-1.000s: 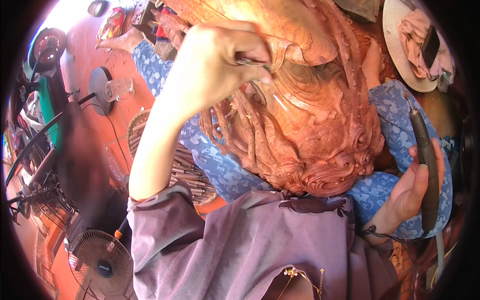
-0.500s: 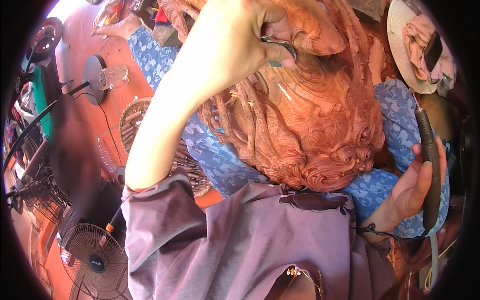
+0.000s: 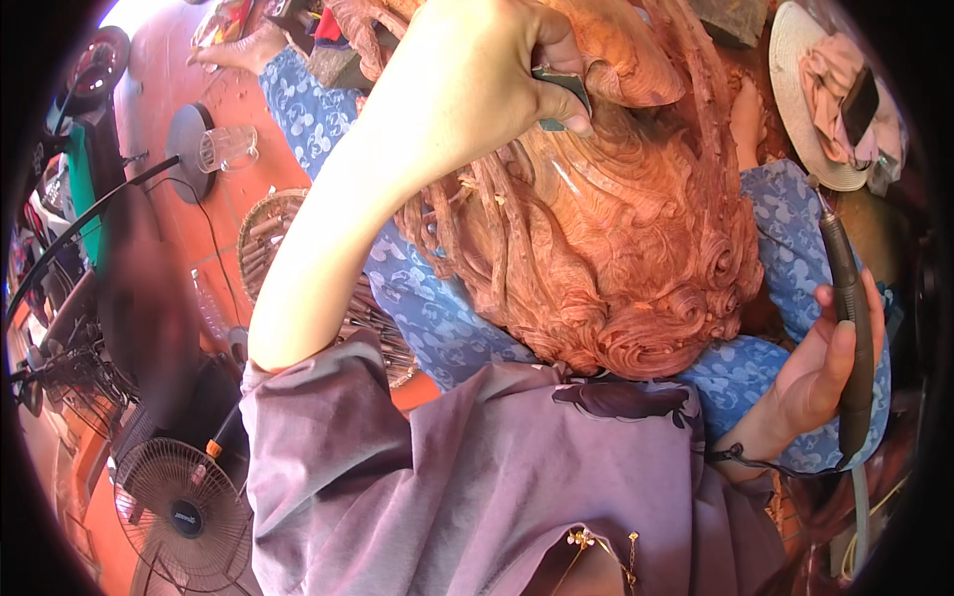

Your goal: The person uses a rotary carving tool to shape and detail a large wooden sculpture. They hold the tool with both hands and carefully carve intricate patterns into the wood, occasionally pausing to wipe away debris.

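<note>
A large reddish-brown wood carving (image 3: pixel 636 258), cut with swirling curls and root-like strands, rests between my legs. My left hand (image 3: pixel 477 89) reaches over its far part, thumb and fingers pinching a small folded dark grey-green sheet that looks like sandpaper (image 3: pixel 566 89). The sheet is close to the smooth rounded part of the carving; whether it touches the wood is hidden by my hand. Off to the right, my right hand (image 3: pixel 810 377) is closed around a dark rotary tool handpiece (image 3: pixel 847 298), held upright with its thin bit pointing away, apart from the carving.
A round basket of tool shafts (image 3: pixel 268 243) stands left of my leg. Beyond it are a clear glass mug (image 3: pixel 229 149) and a round dark base (image 3: pixel 189 149). A fan (image 3: pixel 184 517) is at lower left. A pale hat (image 3: pixel 795 79) holding cloth and a phone lies at far right.
My left hand and the pinched sheet have shifted very slightly to the right. The right hand keeps the handpiece in nearly the same place; the whole view has moved a little.
</note>
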Tool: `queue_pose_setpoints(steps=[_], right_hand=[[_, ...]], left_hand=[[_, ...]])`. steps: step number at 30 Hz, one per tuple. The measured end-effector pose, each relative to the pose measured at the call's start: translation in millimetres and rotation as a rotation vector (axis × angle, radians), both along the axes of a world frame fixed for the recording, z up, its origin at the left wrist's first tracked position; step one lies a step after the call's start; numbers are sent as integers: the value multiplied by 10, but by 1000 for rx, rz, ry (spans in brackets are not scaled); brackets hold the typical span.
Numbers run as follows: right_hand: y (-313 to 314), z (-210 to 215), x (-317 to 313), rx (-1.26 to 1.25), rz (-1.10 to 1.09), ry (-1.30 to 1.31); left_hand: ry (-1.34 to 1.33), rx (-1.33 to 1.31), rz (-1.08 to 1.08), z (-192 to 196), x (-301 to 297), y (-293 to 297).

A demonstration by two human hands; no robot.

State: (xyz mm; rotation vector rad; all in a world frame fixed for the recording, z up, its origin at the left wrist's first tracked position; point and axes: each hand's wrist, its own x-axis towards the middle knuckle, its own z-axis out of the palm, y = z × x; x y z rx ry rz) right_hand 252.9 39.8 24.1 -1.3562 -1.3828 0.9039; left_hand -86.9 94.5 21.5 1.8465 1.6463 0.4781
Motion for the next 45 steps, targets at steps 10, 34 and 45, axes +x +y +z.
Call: queue_pose_setpoints(steps=[10,34,45], right_hand=[[-2,25,12,3,-21,30],[-55,-54,-75,124,154,99],[-4,64,-1133,228,452,-498]], left_hand=[[153,108,-28,-13,-175,-139],[-386,-209,261,399,-31,-763],[-825,84,269,-155,622,-1334]])
